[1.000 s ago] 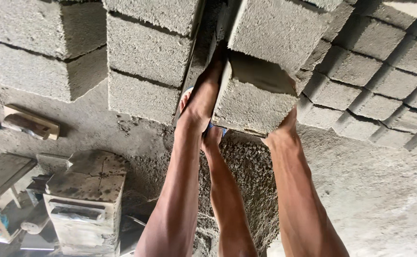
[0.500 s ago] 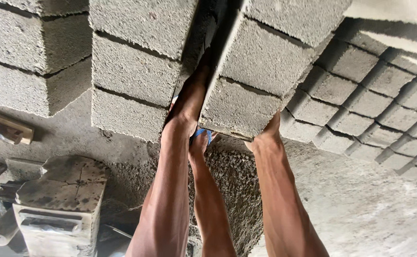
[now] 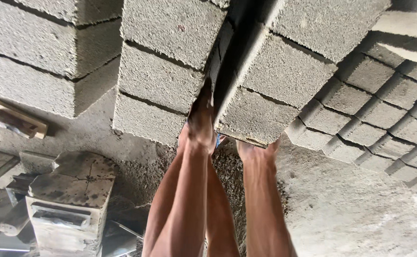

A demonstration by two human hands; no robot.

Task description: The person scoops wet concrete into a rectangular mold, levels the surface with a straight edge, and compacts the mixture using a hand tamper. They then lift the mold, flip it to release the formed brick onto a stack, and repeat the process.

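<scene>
Holding the grey concrete block [image 3: 265, 112] tight, left hand [image 3: 200, 126] and right hand [image 3: 257, 151]; now closer against the stacked blocks [image 3: 165, 71].

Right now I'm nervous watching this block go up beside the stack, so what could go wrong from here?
1. The left hand sits in the narrow gap between the block and the stack; closing that gap could pinch its fingers.
2. The right hand holds only the block's near bottom edge, so it might slip and drop towards the legs below.
3. The gravel pile underfoot may give poor footing.
</scene>
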